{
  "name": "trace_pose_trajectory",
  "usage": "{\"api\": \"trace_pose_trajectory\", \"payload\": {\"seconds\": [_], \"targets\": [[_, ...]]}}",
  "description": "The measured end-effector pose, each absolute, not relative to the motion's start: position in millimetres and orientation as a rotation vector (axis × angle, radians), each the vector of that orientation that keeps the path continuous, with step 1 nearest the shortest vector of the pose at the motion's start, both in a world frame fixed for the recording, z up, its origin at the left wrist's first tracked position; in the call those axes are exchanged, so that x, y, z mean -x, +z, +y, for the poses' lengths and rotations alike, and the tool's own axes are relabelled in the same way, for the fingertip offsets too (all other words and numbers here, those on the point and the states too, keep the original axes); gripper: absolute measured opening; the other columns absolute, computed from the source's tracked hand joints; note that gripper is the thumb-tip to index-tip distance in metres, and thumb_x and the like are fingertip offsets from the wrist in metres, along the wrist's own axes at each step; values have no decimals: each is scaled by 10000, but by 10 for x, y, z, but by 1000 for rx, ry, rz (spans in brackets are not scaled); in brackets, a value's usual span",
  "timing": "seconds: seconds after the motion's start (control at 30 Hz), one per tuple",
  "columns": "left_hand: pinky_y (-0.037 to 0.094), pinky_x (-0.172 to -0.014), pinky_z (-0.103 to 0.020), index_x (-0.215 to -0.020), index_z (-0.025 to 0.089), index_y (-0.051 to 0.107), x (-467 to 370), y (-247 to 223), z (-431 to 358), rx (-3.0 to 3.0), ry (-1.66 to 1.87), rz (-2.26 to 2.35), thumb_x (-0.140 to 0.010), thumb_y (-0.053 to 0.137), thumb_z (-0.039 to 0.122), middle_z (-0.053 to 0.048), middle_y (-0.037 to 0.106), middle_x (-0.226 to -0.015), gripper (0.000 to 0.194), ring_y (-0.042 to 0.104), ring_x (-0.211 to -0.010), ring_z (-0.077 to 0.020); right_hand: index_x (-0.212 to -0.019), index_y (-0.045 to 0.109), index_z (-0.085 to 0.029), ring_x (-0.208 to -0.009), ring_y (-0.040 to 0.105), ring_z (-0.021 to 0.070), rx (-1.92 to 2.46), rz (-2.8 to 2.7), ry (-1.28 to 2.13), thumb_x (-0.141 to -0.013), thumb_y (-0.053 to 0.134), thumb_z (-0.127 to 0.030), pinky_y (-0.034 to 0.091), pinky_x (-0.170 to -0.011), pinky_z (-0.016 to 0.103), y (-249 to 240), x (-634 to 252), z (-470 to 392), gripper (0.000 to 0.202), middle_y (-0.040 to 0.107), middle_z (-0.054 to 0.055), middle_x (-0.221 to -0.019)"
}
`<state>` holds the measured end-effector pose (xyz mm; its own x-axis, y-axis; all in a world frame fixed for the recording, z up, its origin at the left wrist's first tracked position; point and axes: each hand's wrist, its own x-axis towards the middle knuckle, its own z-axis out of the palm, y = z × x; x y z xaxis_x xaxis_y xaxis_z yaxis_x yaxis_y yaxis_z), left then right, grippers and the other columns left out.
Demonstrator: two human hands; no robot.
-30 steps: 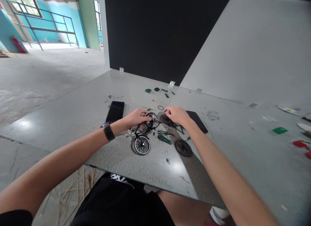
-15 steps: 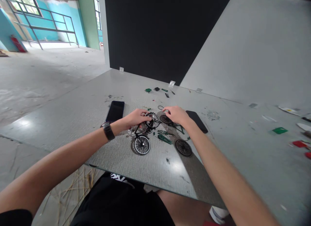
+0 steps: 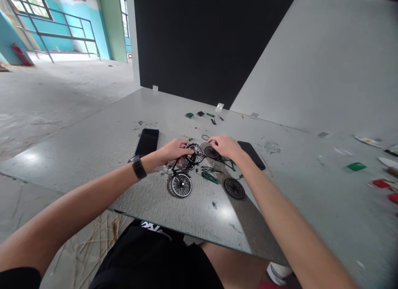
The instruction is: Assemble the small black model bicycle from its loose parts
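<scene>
My left hand [image 3: 174, 150], with a dark band on its wrist, grips a black model bicycle [image 3: 175, 169] near its upper wheel. The bicycle's lower wheel [image 3: 181, 185] has a pale rim and lies nearer to me. Over the dark wheel [image 3: 212, 152] of a second, green model bicycle, my right hand [image 3: 226, 145] is closed with its fingertips together; what they pinch is too small to make out. Part of that bicycle's green frame [image 3: 230, 164] shows beneath my right wrist. Its other dark wheel [image 3: 234, 188] lies closer to the table edge.
Between the bicycles lies a green tool-like piece [image 3: 210, 177]. A phone [image 3: 147, 142] is on the left, a dark flat slab [image 3: 251, 154] on the right. A thin ring [image 3: 205, 137] and small green parts [image 3: 189, 115] lie farther back on the table [image 3: 124, 115], before a black panel [image 3: 199, 44].
Both hands keep the same positions at the bicycles. The whole view has shifted very slightly; nothing on the table has visibly been moved.
</scene>
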<state>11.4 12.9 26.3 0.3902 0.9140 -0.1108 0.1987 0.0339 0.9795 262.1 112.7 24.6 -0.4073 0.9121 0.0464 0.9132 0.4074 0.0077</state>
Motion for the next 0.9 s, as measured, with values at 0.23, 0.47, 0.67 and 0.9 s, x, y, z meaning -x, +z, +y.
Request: {"api": "trace_pose_trajectory", "payload": {"seconds": [0.23, 0.47, 0.67, 0.9], "targets": [[382, -427, -203, -994, 136, 670, -117, 282, 112, -1453, 752, 1059, -938, 634, 229, 2, 636, -767, 115, 459, -457, -42, -1141, 768, -253, -785, 633, 240, 1702, -2585, -39, -910, 458, -275, 366, -629, 341, 239, -2619, 1114, 387, 763, 105, -907], [406, -436, -207, -1017, 131, 675, -117, 284, 115, -1435, 749, 1059, -927, 646, 246, -5, 650, -798, 149, 472, -490, -50, -1114, 749, -238, -818, 624, 240, 1710, -2565, -19, -918, 475, -279, 328, -606, 329, 226, -2620, 1105, 340, 753, 117, -951], [395, -426, -207, -1004, 137, 675, -113, 260, 124, -1454, 752, 1052, -933, 634, 240, -4, 649, -786, 132, 482, -476, -50, -1062, 749, -227, -777, 609, 225, 1643, -2577, -28, -909, 489, -253, 321, -622, 329, 203, -2631, 1136, 303, 741, 113, -910], [315, -397, -197, -1010, 147, 676, -120, 335, 77, -1438, 738, 1095, -928, 652, 240, 17, 633, -729, 126, 460, -429, -38, -1050, 751, -211, -781, 608, 223, 1640, -2573, 34, -905, 493, -248, 339, -636, 333, 206, -2637, 1138, 298, 745, 114, -925]]}}
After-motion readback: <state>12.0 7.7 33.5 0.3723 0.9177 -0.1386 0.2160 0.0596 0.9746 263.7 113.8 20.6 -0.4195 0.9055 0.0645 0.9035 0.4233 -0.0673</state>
